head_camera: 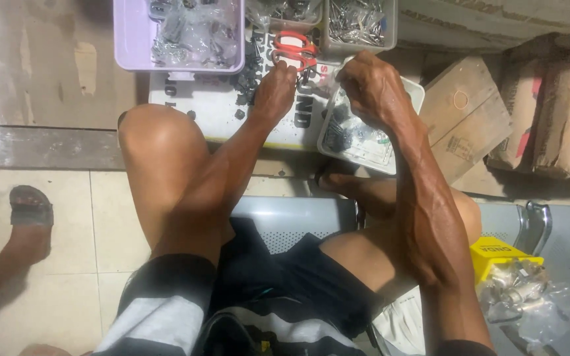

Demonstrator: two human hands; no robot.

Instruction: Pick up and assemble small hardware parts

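My left hand point(275, 89) reaches down past my left knee to a white board point(212, 109) on the floor. Its fingers are pinched on a small dark part beside a loose pile of small dark parts point(249, 72). Red-handled scissors point(295, 49) lie just beyond the fingertips. My right hand point(372, 86) hovers over a clear plastic tray point(364, 142) holding more dark parts. Its fingers are curled towards the left hand and hide whatever is in them.
A lilac bin point(133, 39) with bagged parts and a clear box of metal pieces point(357, 23) stand at the far side. Cardboard boxes point(463, 112) sit on the right. I sit on a metal bench point(285, 217); a yellow box point(499, 254) rests on it. Another person's sandalled foot point(31, 207) is at left.
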